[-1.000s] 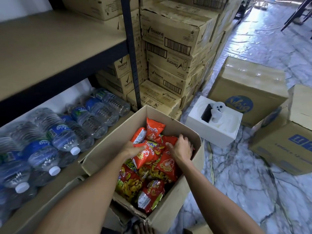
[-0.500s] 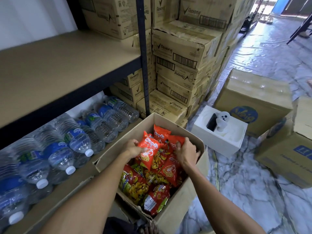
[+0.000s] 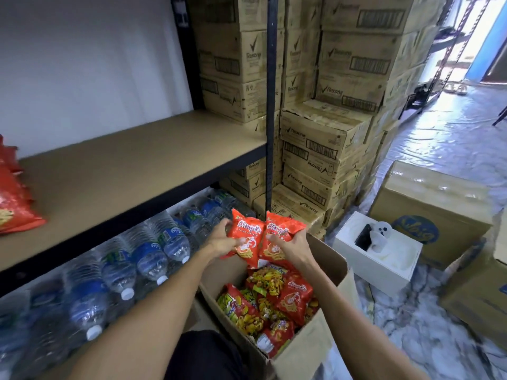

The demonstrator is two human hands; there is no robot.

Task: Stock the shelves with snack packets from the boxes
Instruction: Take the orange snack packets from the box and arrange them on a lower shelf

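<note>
An open cardboard box (image 3: 312, 341) on the floor holds several red and yellow snack packets (image 3: 274, 303). My left hand (image 3: 223, 239) grips one orange-red snack packet (image 3: 247, 237), lifted above the box. My right hand (image 3: 290, 246) grips a second orange-red packet (image 3: 282, 231) right beside the first. The brown shelf board (image 3: 131, 165) lies to the upper left, with red snack packets (image 3: 13, 204) lying on its far left end.
Water bottles (image 3: 142, 256) lie in rows on the lower shelf. A black shelf post (image 3: 271, 105) stands just behind the raised packets. Stacked Rexona cartons (image 3: 329, 133) fill the back. A white box (image 3: 378, 253) and brown cartons (image 3: 430, 204) sit on the marble floor at right.
Both hands have risen out of the box, each carrying an orange-red packet. The view has tilted upward, showing more of the shelf and the packets on its left end.
</note>
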